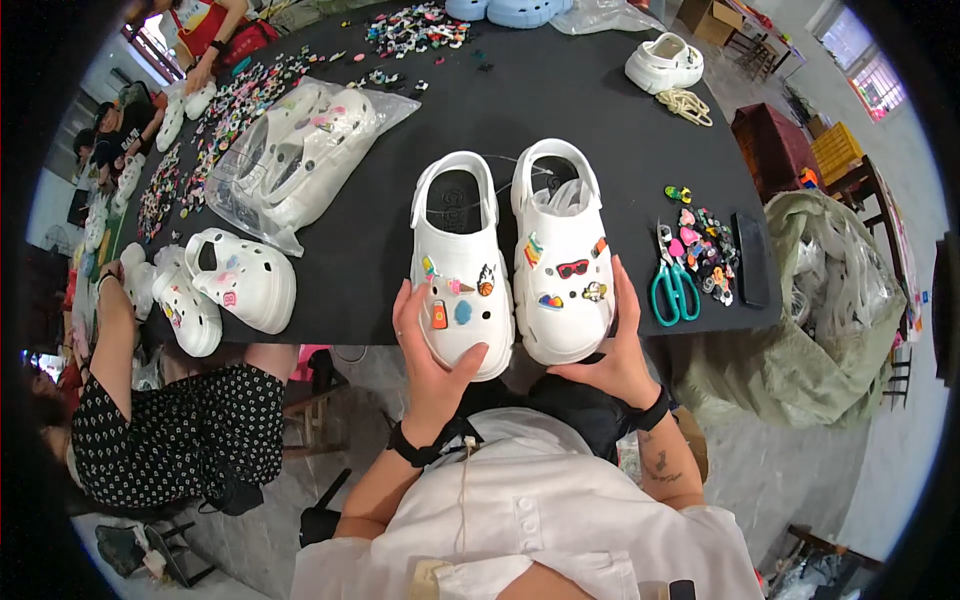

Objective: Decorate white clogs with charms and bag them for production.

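Two white clogs lie side by side, toes toward me, at the table's near edge. My left hand [436, 368] is closed around the toe of the left clog [485, 330], thumb on top. The right clog [563, 335] is held along its outer side by my right hand [622, 352]. Small charms dot both uppers, among them red sunglasses [573, 268] on the right clog and an orange bottle-shaped charm [439, 315] on the left one. Clear plastic is stuffed in the right clog's heel opening. A thin clear strand runs between the clogs' heels.
Teal-handled scissors [672, 285], a charm pile [708, 250] and a dark phone-like slab [750, 260] lie to the right. Bagged clogs [310, 160] and another white pair [240, 280] are leftward. More charms [415, 30] spread farther back. Co-workers sit along the left side.
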Action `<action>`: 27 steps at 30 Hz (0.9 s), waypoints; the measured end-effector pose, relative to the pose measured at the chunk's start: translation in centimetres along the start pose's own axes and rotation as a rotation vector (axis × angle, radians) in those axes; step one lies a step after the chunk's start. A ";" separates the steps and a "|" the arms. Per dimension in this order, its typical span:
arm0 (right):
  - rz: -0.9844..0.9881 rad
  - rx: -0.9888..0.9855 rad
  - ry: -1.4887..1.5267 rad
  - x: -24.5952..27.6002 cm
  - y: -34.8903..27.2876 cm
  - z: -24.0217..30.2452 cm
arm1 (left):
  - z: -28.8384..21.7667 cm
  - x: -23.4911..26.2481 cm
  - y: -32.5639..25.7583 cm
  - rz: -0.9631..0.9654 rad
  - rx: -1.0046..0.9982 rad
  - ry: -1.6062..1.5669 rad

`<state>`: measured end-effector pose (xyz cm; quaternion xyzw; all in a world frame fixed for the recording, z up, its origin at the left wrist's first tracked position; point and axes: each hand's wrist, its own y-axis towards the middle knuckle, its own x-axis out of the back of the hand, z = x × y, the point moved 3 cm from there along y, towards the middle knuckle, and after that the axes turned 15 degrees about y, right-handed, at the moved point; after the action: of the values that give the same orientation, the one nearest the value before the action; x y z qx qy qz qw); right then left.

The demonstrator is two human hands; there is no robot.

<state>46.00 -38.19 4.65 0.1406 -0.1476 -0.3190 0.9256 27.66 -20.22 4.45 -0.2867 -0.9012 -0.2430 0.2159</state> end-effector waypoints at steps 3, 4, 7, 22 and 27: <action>0.017 0.030 -0.012 -0.1 0.1 -0.3 | 1.2 -0.5 0.1 -0.026 -0.018 -0.070; 0.020 0.026 -0.010 -0.1 0.0 -0.4 | 1.1 -0.5 0.2 -0.035 -0.048 -0.049; 0.036 0.001 0.010 0.0 0.0 0.2 | 1.6 -0.6 0.1 -0.041 -0.039 -0.026; -0.007 -0.166 -0.609 1.1 5.2 4.4 | 2.0 -0.8 -0.3 -0.037 -0.021 -0.052; -0.022 -0.019 -0.658 0.9 4.7 4.2 | 2.2 -0.9 -0.3 -0.046 -0.026 -0.058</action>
<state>47.76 -35.88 10.33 0.0229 -0.4341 -0.3586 0.8261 27.57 -19.59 2.15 -0.2755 -0.9102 -0.2513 0.1802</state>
